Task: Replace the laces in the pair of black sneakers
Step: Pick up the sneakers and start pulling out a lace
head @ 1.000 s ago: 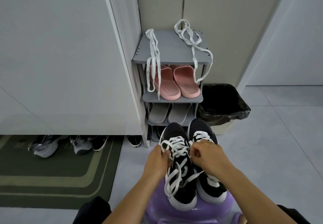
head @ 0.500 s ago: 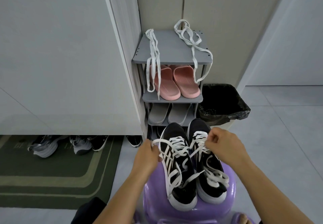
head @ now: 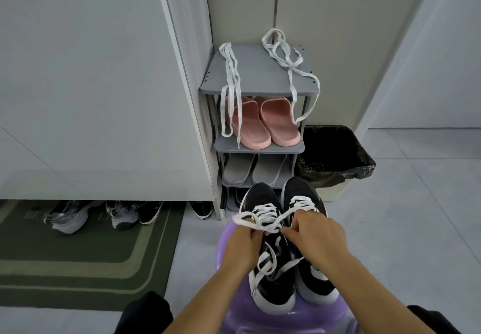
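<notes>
Two black sneakers with white soles stand side by side on a purple stool (head: pixel 294 319), toes pointing away from me. The left sneaker (head: pixel 263 198) carries a white lace (head: pixel 260 220) whose ends loop across its tongue. My left hand (head: pixel 240 249) pinches one strand at the sneaker's left side. My right hand (head: pixel 316 240) pinches the other strand over the tongue, partly covering the right sneaker (head: pixel 303 190). Loose lace tails trail down the left sneaker's side. Two spare white laces (head: pixel 230 78) hang over the top of a grey shoe rack (head: pixel 257 88).
The rack holds pink slippers (head: pixel 263 122) and grey slippers (head: pixel 253 169) below. A bin with a black bag (head: pixel 335 159) stands to its right. A white cabinet (head: pixel 91 86) fills the left, with shoes under it beside a green mat (head: pixel 78 258).
My hands had pulled the lace ends apart to the sides; now they have come back together over the left sneaker's tongue with the strands crossed.
</notes>
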{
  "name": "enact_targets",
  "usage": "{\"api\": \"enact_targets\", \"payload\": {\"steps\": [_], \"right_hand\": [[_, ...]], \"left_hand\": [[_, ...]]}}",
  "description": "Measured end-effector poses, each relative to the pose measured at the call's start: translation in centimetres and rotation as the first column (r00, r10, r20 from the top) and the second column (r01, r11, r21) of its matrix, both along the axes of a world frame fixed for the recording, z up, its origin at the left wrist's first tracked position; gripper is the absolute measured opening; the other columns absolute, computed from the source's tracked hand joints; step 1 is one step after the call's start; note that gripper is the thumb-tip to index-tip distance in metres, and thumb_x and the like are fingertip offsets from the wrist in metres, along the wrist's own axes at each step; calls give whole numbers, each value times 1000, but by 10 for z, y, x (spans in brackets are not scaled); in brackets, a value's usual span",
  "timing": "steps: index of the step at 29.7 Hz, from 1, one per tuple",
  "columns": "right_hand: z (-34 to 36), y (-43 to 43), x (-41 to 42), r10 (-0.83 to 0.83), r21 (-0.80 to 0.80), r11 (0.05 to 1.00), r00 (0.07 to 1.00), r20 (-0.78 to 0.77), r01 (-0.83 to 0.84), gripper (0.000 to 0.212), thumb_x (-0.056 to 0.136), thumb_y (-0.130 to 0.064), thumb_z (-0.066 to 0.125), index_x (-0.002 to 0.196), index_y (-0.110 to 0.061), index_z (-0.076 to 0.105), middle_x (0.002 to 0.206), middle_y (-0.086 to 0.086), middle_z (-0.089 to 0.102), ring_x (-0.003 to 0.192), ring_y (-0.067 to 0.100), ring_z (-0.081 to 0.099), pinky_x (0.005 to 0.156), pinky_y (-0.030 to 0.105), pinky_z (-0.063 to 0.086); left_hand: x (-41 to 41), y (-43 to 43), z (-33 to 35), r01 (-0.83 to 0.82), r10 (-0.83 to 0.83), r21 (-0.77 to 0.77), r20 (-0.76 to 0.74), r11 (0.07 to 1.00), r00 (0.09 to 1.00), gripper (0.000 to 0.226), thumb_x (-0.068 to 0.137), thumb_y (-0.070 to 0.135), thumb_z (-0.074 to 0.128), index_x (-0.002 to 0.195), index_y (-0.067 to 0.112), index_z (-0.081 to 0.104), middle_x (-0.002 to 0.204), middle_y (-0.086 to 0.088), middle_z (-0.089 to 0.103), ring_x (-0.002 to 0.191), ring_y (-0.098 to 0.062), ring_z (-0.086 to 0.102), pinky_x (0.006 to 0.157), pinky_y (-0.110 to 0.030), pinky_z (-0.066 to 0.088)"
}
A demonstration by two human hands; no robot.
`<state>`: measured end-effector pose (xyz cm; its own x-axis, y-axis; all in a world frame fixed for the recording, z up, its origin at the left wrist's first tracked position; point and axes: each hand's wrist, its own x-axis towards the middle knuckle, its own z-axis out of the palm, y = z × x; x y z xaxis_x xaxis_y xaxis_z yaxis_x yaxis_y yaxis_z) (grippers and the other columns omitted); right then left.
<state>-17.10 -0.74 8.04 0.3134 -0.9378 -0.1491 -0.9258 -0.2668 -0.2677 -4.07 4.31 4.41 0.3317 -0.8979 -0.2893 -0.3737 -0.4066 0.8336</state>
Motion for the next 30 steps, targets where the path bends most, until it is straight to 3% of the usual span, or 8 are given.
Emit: {"api": "enact_targets", "payload": {"steps": [5,8,10,13,17,22,27,30], "right_hand": [[-2,-3,-3,54,70,996,997,-62,-49,32,90,-47,48,96,-20,64,103,0,66,99,21,60,73,28,41],[-3,-2,-2,77,111,991,997,-17,-75,37,90,-51,47,87,-19,65,96,1,66,94,20,59,68,27,39],[-1,2,3,85,109,990,996,-2,-84,41,90,-56,44,76,-21,58,91,-1,64,91,19,58,68,27,38],[-2,6,10,108,51,993,993,-48,-105,44,90,-58,42,94,-19,63,102,0,66,100,22,59,78,31,45],[-11,13,21,146,40,989,987,-72,-144,44,91,-54,42,108,-16,56,110,5,64,106,25,58,81,31,43],[-20,20,28,123,100,988,992,-24,-120,35,93,-35,44,116,-9,45,114,10,62,107,29,58,81,33,44],[-22,24,19,135,34,991,986,-100,-132,29,91,-28,43,114,-13,46,111,6,64,104,28,60,76,31,43],[-24,24,14,132,33,991,988,-86,-129,30,90,-31,43,115,-15,46,109,5,65,103,26,61,75,31,43]], "left_hand": [[19,-10,19,-184,185,-112,-1,977,983,23,96,15,44,73,11,45,71,-5,53,69,-22,49,68,-37,40],[29,-10,32,-310,286,-108,-194,944,938,24,96,14,45,72,12,45,66,-2,51,60,-14,45,62,-29,39],[24,-6,32,-227,220,-9,-211,974,952,24,96,15,45,72,14,46,70,-2,52,58,-10,47,54,-22,39],[18,-4,25,-141,154,69,-244,988,958,24,97,16,46,72,14,46,75,-3,53,64,-10,50,59,-19,42],[24,-5,27,-232,262,120,-465,965,846,23,97,15,44,74,11,44,84,-8,58,63,-14,58,62,-23,44],[27,-3,29,-315,333,122,-500,941,800,17,97,12,43,81,7,46,73,-9,56,50,-12,53,51,-20,48],[59,-8,38,-534,456,43,-583,844,673,18,98,8,41,84,2,49,65,-9,49,56,-16,47,74,-36,52],[66,-8,44,-493,403,-7,-566,870,719,13,97,11,45,90,3,52,78,-14,60,67,-20,58,80,-37,53]]}}
